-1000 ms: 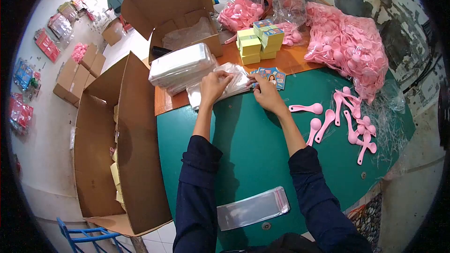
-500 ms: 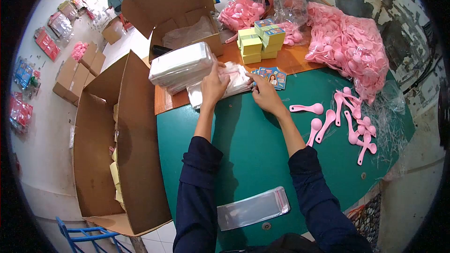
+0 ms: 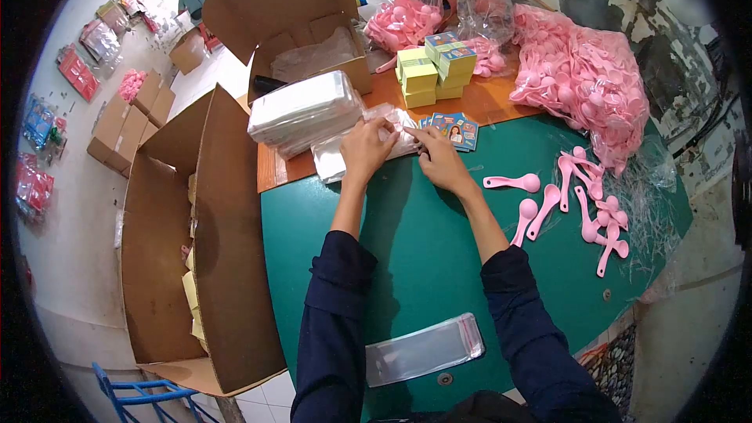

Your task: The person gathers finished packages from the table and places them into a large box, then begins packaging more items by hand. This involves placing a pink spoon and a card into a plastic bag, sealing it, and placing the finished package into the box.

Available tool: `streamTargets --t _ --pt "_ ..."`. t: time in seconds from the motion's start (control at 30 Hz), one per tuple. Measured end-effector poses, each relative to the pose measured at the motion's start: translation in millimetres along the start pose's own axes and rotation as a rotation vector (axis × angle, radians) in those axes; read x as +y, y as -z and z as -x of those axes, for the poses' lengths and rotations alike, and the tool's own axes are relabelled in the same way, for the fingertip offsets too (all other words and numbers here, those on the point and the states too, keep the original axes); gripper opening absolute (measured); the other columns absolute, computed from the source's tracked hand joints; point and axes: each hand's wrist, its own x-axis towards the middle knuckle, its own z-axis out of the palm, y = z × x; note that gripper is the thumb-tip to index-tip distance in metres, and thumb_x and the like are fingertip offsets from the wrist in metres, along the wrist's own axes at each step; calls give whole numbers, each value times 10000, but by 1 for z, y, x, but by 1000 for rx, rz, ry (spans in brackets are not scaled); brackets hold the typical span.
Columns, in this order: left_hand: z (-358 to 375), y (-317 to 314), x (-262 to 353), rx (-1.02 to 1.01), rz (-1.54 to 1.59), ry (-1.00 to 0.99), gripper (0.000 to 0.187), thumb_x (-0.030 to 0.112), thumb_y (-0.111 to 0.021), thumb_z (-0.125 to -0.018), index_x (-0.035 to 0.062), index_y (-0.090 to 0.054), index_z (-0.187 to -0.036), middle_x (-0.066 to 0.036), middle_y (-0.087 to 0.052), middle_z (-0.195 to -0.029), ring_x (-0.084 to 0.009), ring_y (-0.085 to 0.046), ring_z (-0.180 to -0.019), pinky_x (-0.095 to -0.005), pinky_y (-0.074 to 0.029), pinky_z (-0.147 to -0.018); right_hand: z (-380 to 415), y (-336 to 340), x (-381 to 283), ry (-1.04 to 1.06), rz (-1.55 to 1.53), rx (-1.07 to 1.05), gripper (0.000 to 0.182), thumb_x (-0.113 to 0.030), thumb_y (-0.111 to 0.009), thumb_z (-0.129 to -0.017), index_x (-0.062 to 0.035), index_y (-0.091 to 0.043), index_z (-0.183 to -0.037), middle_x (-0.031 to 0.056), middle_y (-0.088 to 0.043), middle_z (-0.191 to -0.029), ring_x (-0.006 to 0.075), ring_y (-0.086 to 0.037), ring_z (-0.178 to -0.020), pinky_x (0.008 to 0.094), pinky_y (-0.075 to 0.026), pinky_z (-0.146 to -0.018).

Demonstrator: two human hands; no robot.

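Both hands, left hand (image 3: 366, 149) and right hand (image 3: 439, 158), are pinching one clear bag (image 3: 337, 158) off the stack; separating it cleanly looks next.

Pink spoons (image 3: 583, 196), yellow boxes (image 3: 435, 70), possibly cards (image 3: 454, 129), cardboard carton (image 3: 196, 251).
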Motion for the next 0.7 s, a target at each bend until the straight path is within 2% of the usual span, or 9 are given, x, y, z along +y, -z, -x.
streamTargets --t 0.07,0.3,0.4,0.7 --pt "-3 -1 -7 -8 55 0 244 390 -660 -728 167 -679 -826 -151 -640 -786 -320 -631 -738 -424 -486 -637 -1 0 3 -22 -44 -13 460 65 -449 -713 10 -546 -1159 195 -534 -1006 339 -537 -937 370 -435 -841" --pt "-6 7 -15 -30 234 121 260 328 -596 -771 110 -648 -903 -151 -654 -836 -345 -627 -792 -418 -483 -713 0 1 1 -16 -16 11 412 54 -465 -719 30 -565 -1118 187 -546 -1003 325 -547 -927 359 -439 -832" --pt "-9 13 -21 -91 316 202 276 308 -579 -786 82 -625 -937 -161 -648 -839 -341 -625 -810 -404 -477 -721 -1 -7 18 65 -12 31 474 75 -443 -700 3 -553 -1155 148 -538 -923 234 -549 -797 305 -458 -728" --pt "-14 -4 -55 -183 522 298 301 302 -564 -807 38 -599 -945 -161 -634 -819 -268 -619 -768 -361 -470 -721 3 -12 2 53 71 107 445 47 -479 -740 -5 -539 -1178 162 -522 -963 263 -547 -861 339 -453 -786"
